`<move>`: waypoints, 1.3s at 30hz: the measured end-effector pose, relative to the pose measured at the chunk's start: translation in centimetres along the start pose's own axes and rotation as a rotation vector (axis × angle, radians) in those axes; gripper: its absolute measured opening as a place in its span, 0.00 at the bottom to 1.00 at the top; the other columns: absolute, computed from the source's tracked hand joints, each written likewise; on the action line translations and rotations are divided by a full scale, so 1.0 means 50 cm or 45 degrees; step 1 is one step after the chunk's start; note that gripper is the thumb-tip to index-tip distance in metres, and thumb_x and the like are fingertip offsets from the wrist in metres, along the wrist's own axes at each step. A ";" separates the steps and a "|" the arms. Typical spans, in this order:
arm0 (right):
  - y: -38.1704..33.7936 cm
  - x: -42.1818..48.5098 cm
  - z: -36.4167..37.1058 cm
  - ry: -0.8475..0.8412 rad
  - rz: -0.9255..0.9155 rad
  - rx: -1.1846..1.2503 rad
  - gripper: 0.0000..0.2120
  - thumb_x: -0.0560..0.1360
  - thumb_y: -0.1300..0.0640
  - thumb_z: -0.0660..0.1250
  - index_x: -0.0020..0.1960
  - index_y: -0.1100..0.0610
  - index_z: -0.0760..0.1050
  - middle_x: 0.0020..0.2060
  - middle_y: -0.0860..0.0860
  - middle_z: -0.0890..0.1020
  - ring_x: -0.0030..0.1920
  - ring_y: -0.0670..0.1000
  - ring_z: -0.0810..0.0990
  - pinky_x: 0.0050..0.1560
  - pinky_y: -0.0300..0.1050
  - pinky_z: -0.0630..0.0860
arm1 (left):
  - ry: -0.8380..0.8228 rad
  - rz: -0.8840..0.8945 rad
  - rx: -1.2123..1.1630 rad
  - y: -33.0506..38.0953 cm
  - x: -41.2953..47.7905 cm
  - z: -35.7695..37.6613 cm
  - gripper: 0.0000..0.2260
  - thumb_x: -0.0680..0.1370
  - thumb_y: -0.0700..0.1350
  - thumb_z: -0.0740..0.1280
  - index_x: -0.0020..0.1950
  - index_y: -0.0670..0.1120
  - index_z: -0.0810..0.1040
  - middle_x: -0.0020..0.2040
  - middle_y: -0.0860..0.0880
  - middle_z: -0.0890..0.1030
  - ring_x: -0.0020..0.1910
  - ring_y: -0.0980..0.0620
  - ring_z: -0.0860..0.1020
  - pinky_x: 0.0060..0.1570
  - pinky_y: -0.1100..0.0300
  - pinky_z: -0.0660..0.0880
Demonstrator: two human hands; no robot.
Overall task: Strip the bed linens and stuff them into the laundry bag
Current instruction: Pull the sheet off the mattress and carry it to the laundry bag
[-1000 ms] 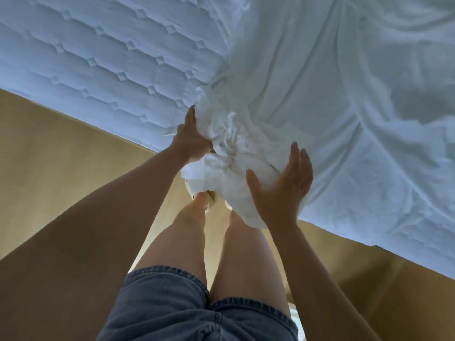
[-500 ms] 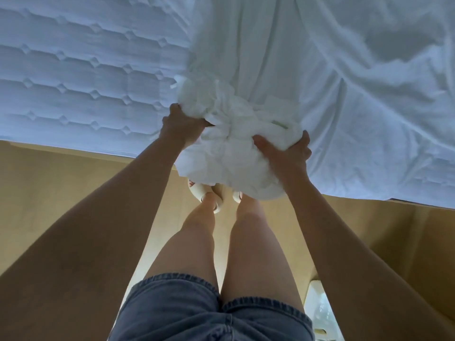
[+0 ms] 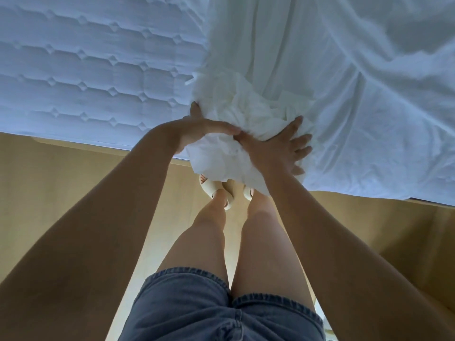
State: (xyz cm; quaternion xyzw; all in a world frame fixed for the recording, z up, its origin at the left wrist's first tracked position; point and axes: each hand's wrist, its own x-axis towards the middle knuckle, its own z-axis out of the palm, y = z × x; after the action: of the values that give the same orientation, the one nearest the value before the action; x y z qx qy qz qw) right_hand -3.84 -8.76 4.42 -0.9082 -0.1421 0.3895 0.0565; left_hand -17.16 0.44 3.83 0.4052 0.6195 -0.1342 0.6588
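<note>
At the near edge of the bed, head view, itemised:

1. White, crumpled, thin-woven bed sheet (image 3: 248, 112). Its near part is wadded into a ball that overhangs the mattress edge, above the person's feet. The rest trails up and to the right in long folds and covers that half of the bed.

2. Pale, quilted, diamond-stitched mattress (image 3: 98, 70). It is bare on the left half.

3. Left hand (image 3: 204, 127). It is curled round the wad's left side, with the thumb laid across the front and most fingertips hidden behind the cloth. It clasps the sheet.

4. Right hand (image 3: 273, 148). The palm lies flat on the wad's right face, fingers straight and fanned apart. It presses and pinches nothing.

5. Change. A second ago the right palm cupped the wad from below. Half a second ago its fingers dug into the cloth from the right. Now they are splayed flat, and the left thumb has come across almost to meet them. This looks like a compacting stroke, packing the gathered part tight before more is hauled in. Stripping appears about halfway done.

6. Laundry bag: not in view.

7. Sundries: smooth tan floor (image 3: 61, 183); cream moulded slippers (image 3: 213, 190); blue denim shorts (image 3: 197, 303).
</note>
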 end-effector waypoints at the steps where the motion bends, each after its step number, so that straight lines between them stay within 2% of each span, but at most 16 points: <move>1: -0.004 -0.001 0.001 0.002 0.000 -0.005 0.66 0.57 0.28 0.71 0.76 0.49 0.33 0.76 0.59 0.38 0.76 0.62 0.38 0.68 0.73 0.46 | 0.076 -0.010 0.051 0.005 0.004 0.010 0.61 0.53 0.66 0.77 0.77 0.54 0.48 0.70 0.50 0.66 0.66 0.47 0.68 0.56 0.54 0.68; 3: -0.007 0.000 0.008 0.012 -0.010 -0.012 0.64 0.57 0.27 0.70 0.76 0.49 0.33 0.76 0.58 0.39 0.76 0.62 0.40 0.68 0.73 0.47 | 0.331 -0.040 0.132 0.012 0.014 0.040 0.63 0.51 0.70 0.77 0.77 0.51 0.48 0.71 0.45 0.63 0.70 0.42 0.63 0.66 0.47 0.66; 5: 0.001 0.004 0.007 0.026 -0.026 0.000 0.63 0.58 0.27 0.69 0.76 0.48 0.35 0.76 0.58 0.42 0.76 0.61 0.43 0.69 0.70 0.49 | 0.542 -0.061 0.155 0.017 0.024 0.062 0.60 0.54 0.68 0.77 0.77 0.50 0.51 0.68 0.44 0.64 0.70 0.40 0.63 0.66 0.45 0.66; 6: 0.011 0.009 0.001 0.030 -0.038 0.039 0.61 0.58 0.28 0.70 0.76 0.46 0.37 0.76 0.57 0.45 0.76 0.60 0.46 0.69 0.69 0.51 | 0.575 -0.063 0.153 0.020 0.028 0.063 0.60 0.54 0.68 0.77 0.76 0.50 0.51 0.68 0.44 0.64 0.69 0.40 0.63 0.65 0.44 0.66; 8: 0.034 0.022 -0.019 0.038 -0.053 0.206 0.57 0.60 0.32 0.72 0.76 0.45 0.42 0.75 0.53 0.52 0.74 0.58 0.53 0.69 0.65 0.55 | 0.548 -0.062 0.182 0.023 0.039 0.049 0.60 0.53 0.69 0.77 0.77 0.50 0.51 0.70 0.43 0.62 0.71 0.40 0.62 0.68 0.44 0.64; 10: 0.050 0.032 -0.039 0.031 -0.017 0.352 0.57 0.61 0.35 0.74 0.77 0.46 0.42 0.73 0.51 0.55 0.72 0.57 0.56 0.69 0.63 0.57 | 0.490 -0.074 0.223 0.027 0.049 0.031 0.61 0.53 0.70 0.76 0.77 0.48 0.51 0.71 0.42 0.61 0.71 0.40 0.61 0.69 0.45 0.64; 14: 0.057 0.053 -0.054 -0.002 0.256 0.488 0.66 0.54 0.36 0.78 0.77 0.49 0.39 0.73 0.52 0.54 0.72 0.56 0.55 0.70 0.60 0.60 | 0.423 -0.085 0.307 0.031 0.053 0.019 0.58 0.53 0.71 0.75 0.74 0.45 0.57 0.69 0.42 0.63 0.69 0.41 0.64 0.66 0.46 0.67; 18: 0.065 0.089 -0.062 -0.181 0.377 0.522 0.64 0.54 0.33 0.77 0.77 0.50 0.44 0.73 0.52 0.58 0.71 0.58 0.61 0.68 0.58 0.63 | 0.394 -0.106 0.281 0.035 0.064 0.010 0.55 0.53 0.69 0.77 0.72 0.48 0.57 0.68 0.43 0.63 0.68 0.41 0.66 0.65 0.45 0.69; 22: 0.081 0.124 -0.060 -0.275 0.330 0.627 0.60 0.55 0.33 0.76 0.76 0.51 0.48 0.71 0.52 0.64 0.68 0.57 0.67 0.65 0.54 0.66 | 0.387 -0.019 0.006 0.043 0.080 0.016 0.53 0.50 0.64 0.79 0.69 0.48 0.61 0.64 0.49 0.70 0.60 0.47 0.74 0.60 0.47 0.74; 26: 0.097 0.129 -0.036 -0.234 0.282 0.682 0.62 0.50 0.32 0.77 0.75 0.51 0.52 0.69 0.51 0.66 0.66 0.56 0.69 0.65 0.55 0.68 | 0.338 0.073 -0.126 0.040 0.091 0.024 0.54 0.54 0.57 0.82 0.74 0.49 0.59 0.63 0.54 0.73 0.60 0.51 0.75 0.59 0.53 0.75; 28: 0.106 0.125 -0.023 -0.167 0.251 0.729 0.66 0.43 0.29 0.74 0.74 0.50 0.54 0.68 0.50 0.66 0.66 0.55 0.70 0.65 0.58 0.69 | 0.344 0.101 -0.134 0.036 0.090 0.028 0.57 0.49 0.61 0.82 0.73 0.50 0.62 0.62 0.55 0.76 0.59 0.53 0.77 0.58 0.55 0.76; 30: 0.115 0.124 -0.011 -0.118 0.189 0.787 0.66 0.41 0.29 0.72 0.74 0.50 0.55 0.68 0.50 0.65 0.65 0.54 0.70 0.64 0.58 0.70 | 0.400 0.124 -0.135 0.025 0.093 0.030 0.57 0.44 0.64 0.81 0.69 0.49 0.67 0.58 0.54 0.80 0.56 0.54 0.80 0.55 0.57 0.78; 33: 0.127 0.127 -0.004 -0.106 0.095 0.816 0.65 0.42 0.30 0.72 0.74 0.52 0.56 0.67 0.50 0.66 0.65 0.53 0.70 0.65 0.56 0.70 | 0.454 0.168 -0.177 0.014 0.080 0.039 0.43 0.54 0.56 0.82 0.64 0.47 0.68 0.53 0.54 0.80 0.50 0.56 0.81 0.47 0.62 0.77; 35: 0.140 0.121 -0.012 -0.127 0.030 0.840 0.64 0.43 0.30 0.73 0.73 0.52 0.57 0.67 0.49 0.67 0.64 0.52 0.71 0.64 0.55 0.71 | 0.495 0.216 -0.177 0.005 0.067 0.044 0.34 0.62 0.50 0.81 0.61 0.47 0.67 0.48 0.56 0.78 0.43 0.63 0.80 0.41 0.67 0.76; 37: 0.156 0.114 -0.030 -0.144 -0.053 0.896 0.58 0.46 0.32 0.75 0.71 0.51 0.61 0.65 0.47 0.71 0.61 0.48 0.74 0.61 0.48 0.73 | 0.521 0.282 -0.169 0.002 0.040 0.049 0.29 0.66 0.46 0.79 0.60 0.46 0.67 0.47 0.57 0.78 0.38 0.68 0.80 0.39 0.72 0.74; 39: 0.167 0.097 -0.059 -0.180 -0.144 0.959 0.53 0.49 0.35 0.79 0.68 0.51 0.62 0.60 0.44 0.73 0.57 0.44 0.75 0.53 0.36 0.74 | 0.561 0.318 -0.184 0.001 0.005 0.058 0.31 0.64 0.49 0.80 0.59 0.46 0.68 0.49 0.56 0.78 0.43 0.65 0.80 0.40 0.72 0.74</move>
State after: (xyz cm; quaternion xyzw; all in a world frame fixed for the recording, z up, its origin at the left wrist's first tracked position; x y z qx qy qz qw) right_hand 3.25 -15.22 1.30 -0.7855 -0.0425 0.4723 0.3976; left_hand -15.03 -1.48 3.33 0.4498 0.7012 0.0842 0.5468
